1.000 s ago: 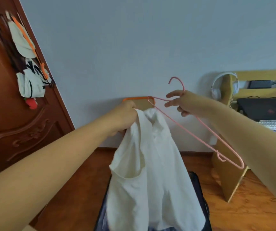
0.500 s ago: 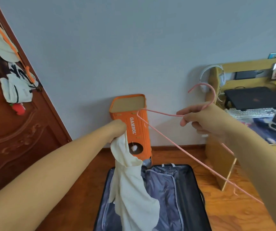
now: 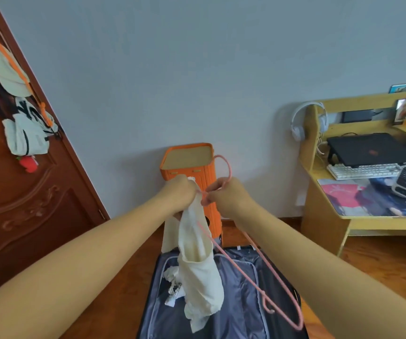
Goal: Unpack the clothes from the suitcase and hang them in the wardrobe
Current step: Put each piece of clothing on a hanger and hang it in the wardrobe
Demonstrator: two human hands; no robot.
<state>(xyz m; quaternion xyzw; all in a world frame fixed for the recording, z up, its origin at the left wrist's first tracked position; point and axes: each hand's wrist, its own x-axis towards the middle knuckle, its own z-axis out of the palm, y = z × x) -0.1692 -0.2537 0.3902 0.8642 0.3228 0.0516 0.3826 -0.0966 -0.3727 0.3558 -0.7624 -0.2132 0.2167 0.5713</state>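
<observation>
Both hands meet at chest height with arms stretched forward: the left hand (image 3: 181, 192) is clenched round the top of a cream garment (image 3: 198, 263), and the right hand (image 3: 226, 198) pinches the neck of a pink hanger (image 3: 250, 263), thumb and forefinger curled at the base of its hook. The hands sit just beside each other, almost touching. From the left fist the garment hangs straight down, bunched and folded, its lower end over the open suitcase (image 3: 241, 304) on the floor below the hands. One hanger shoulder runs down into the garment's upper folds; the rest of its frame slants down and to the right of the grip, over the suitcase's grey lining. More light cloth (image 3: 173, 281) lies in the suitcase, left of the hanging garment. Behind the hands an orange box (image 3: 189, 159) stands against the wall; any writing on it is hidden. Far left of the grip is a brown door (image 3: 25, 192) with bags hung on it; far right, a desk (image 3: 344, 211) with headphones (image 3: 297, 123).
</observation>
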